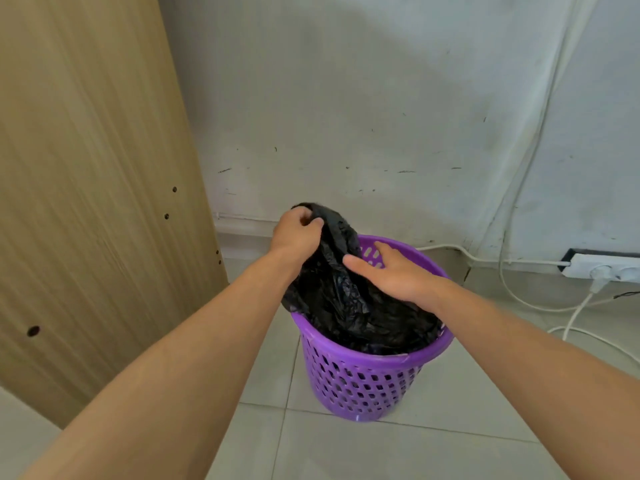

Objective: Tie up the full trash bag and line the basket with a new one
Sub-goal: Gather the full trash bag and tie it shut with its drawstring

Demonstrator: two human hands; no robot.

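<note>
A purple perforated plastic basket (pixel 360 382) stands on the tiled floor near the wall. A black trash bag (pixel 341 299) fills it, its upper part pulled up and out over the far left rim. My left hand (pixel 296 233) grips the bunched top of the bag above the rim. With straight fingers, my right hand (pixel 388 270) lies over the basket's mouth, its thumb touching the black plastic and the fingers reaching toward the far inner wall.
A tall wooden panel (pixel 93 188) stands close on the left. A scuffed white wall (pixel 363 116) is just behind the basket. On the right, a white power strip (pixel 602 268) lies by the wall, and white cables (pixel 575 317) trail over the floor.
</note>
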